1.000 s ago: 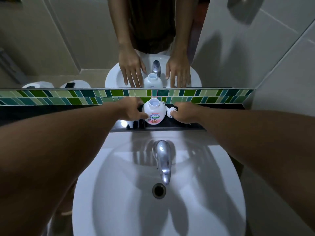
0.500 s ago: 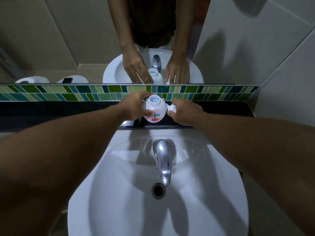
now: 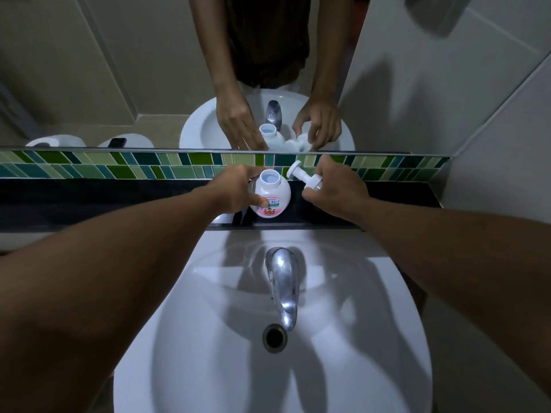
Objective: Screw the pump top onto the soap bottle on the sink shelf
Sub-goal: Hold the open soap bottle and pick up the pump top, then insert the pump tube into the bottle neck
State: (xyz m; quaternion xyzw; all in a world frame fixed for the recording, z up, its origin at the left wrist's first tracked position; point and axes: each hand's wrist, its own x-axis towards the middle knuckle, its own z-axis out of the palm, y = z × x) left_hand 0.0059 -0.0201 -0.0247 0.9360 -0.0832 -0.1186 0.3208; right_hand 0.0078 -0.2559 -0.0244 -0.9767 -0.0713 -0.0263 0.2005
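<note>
A round white soap bottle (image 3: pixel 269 192) with a pink label stands upright on the black sink shelf (image 3: pixel 119 198), its neck uncovered. My left hand (image 3: pixel 235 189) grips the bottle's left side, thumb on the label. Just right of the bottle, my right hand (image 3: pixel 331 190) holds the white pump top (image 3: pixel 304 177) tilted, its round head pointing up and left toward the tiles. The pump is apart from the bottle's neck.
A white basin (image 3: pixel 372 323) with a chrome tap (image 3: pixel 283 281) and drain (image 3: pixel 274 336) lies below the shelf. A green tile strip (image 3: pixel 119 166) and a mirror (image 3: pixel 119 70) rise behind it. A tiled wall (image 3: pixel 492 114) closes the right side.
My right hand has lifted the pump top off the shelf and tilted it into view beside the bottle. My left hand has kept its grip on the bottle.
</note>
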